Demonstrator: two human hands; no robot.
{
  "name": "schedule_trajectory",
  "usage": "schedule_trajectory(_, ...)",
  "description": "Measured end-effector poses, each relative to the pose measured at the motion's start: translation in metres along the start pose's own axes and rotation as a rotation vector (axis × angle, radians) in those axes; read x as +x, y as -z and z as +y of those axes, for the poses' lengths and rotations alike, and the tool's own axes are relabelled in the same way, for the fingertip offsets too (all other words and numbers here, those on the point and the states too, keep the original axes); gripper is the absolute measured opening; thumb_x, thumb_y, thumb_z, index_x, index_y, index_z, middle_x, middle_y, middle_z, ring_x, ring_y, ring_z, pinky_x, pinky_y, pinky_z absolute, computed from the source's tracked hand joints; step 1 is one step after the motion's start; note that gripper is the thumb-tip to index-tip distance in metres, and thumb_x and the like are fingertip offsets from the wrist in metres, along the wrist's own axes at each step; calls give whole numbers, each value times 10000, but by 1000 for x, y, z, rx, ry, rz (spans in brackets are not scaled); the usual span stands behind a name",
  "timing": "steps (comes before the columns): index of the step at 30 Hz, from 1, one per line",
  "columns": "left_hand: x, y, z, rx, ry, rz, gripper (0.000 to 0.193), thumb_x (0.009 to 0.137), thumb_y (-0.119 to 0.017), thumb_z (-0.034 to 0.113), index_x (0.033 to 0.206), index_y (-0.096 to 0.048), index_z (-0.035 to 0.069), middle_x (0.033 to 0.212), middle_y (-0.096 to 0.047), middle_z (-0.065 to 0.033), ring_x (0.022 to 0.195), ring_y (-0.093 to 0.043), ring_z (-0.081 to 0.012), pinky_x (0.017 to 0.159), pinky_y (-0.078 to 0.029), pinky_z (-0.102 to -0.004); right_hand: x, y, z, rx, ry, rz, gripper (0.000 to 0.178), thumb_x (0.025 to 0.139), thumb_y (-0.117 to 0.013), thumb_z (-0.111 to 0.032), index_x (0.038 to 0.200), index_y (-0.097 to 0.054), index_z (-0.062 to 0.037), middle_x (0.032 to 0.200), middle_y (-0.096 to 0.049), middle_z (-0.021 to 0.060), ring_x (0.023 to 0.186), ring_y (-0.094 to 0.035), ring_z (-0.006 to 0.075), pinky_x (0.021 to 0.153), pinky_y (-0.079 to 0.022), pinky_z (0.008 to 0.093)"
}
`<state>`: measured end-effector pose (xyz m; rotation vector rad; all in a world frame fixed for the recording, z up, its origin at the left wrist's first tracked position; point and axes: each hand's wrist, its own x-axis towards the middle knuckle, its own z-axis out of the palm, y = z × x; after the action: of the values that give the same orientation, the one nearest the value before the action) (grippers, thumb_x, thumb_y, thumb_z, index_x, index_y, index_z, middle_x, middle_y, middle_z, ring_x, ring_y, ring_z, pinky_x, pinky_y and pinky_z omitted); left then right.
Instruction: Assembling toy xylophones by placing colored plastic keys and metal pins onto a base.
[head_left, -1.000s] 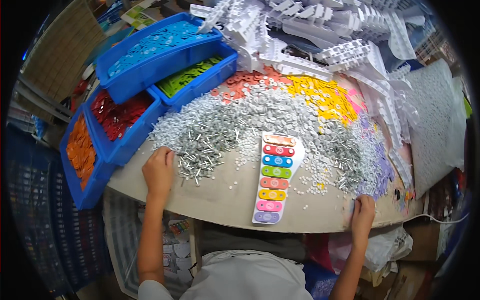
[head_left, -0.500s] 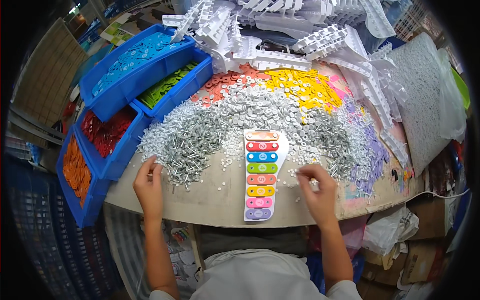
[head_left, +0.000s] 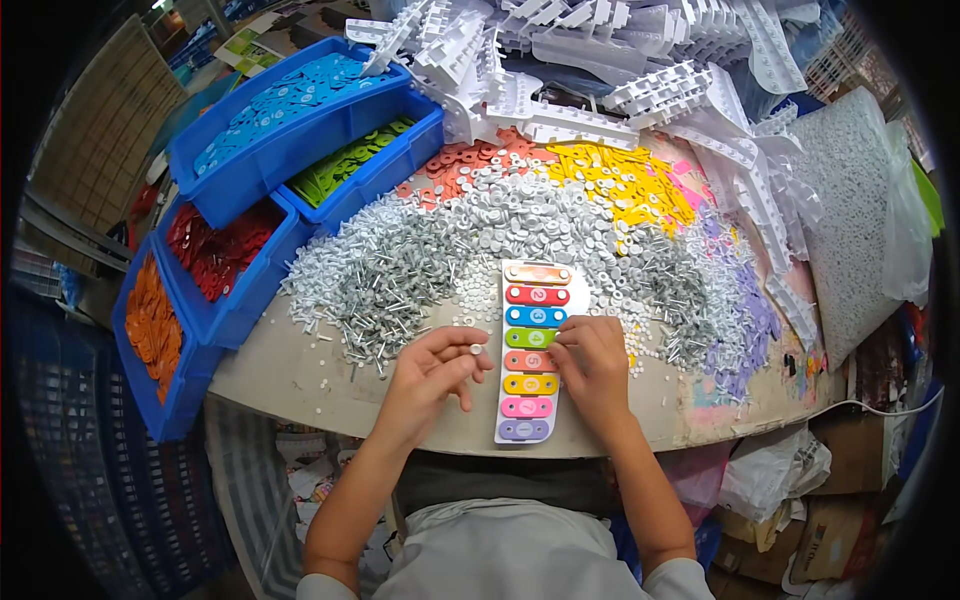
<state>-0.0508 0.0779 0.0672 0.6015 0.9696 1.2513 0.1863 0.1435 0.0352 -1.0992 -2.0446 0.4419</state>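
A toy xylophone (head_left: 531,350) with coloured bars on a white base lies on the table in front of me. My left hand (head_left: 432,372) rests just left of it, pinching a small white round cap (head_left: 475,349) between thumb and fingers. My right hand (head_left: 594,365) lies on the xylophone's right edge near the middle bars, fingers curled; I cannot see anything in it. A heap of grey metal pins (head_left: 385,275) and small white caps (head_left: 540,215) spreads behind both hands.
Blue bins at the left hold blue (head_left: 270,100), green (head_left: 345,165), red (head_left: 215,250) and orange (head_left: 152,320) flat pieces. Yellow (head_left: 625,180) and red pieces (head_left: 460,160) lie behind the pins. White plastic frames (head_left: 600,60) pile at the back; a bag of white parts (head_left: 865,210) sits right.
Both hands have moved in toward the xylophone: the right from the table's far right edge to its right side, the left from the pin heap to its left side, now holding a cap.
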Motion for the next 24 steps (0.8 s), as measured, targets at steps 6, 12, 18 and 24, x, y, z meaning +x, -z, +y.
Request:
schedule_trajectory(6, 41, 0, -22, 103, 133, -71, 176, 993, -689, 67, 1132, -713, -39, 853, -724, -77, 679, -626, -70, 510, -484, -183, -5, 4, 4, 369, -629, 4, 212, 931, -778, -82, 915, -569, -55, 828, -661, 44, 734, -592, 85, 615, -443, 259)
schedule_trajectory(12, 57, 2, -26, 98, 204, -103, 130, 994, -723, 102, 1060, -722, -9, 808, -717, -50, 607, -587, -42, 466, -405, -164, 14, 21, 11, 567, -880, -354, 301, 968, -777, -183, 915, -500, -74, 640, -586, -4, 453, -475, 51, 394, -305, 236)
schedule_trajectory(18, 55, -16, -23, 241, 104, 51, 291, 978, -759, 165, 1175, -630, -8, 804, -714, -53, 602, -567, -30, 481, -400, -202, 19, 24, 13, 628, -896, -407, 364, 963, -789, -239, 877, -470, -85, 621, -597, 19, 414, -523, 91, 353, -335, 246)
schedule_trajectory(24, 89, 11, -34, 315, 346, -278, 375, 989, -732, 177, 1291, -615, -13, 904, -734, -37, 686, -631, -61, 523, -420, -214, 26, 23, 26, 704, -919, -643, 364, 1003, -725, -363, 962, -576, -34, 721, -695, 65, 517, -659, 134, 420, -416, 227)
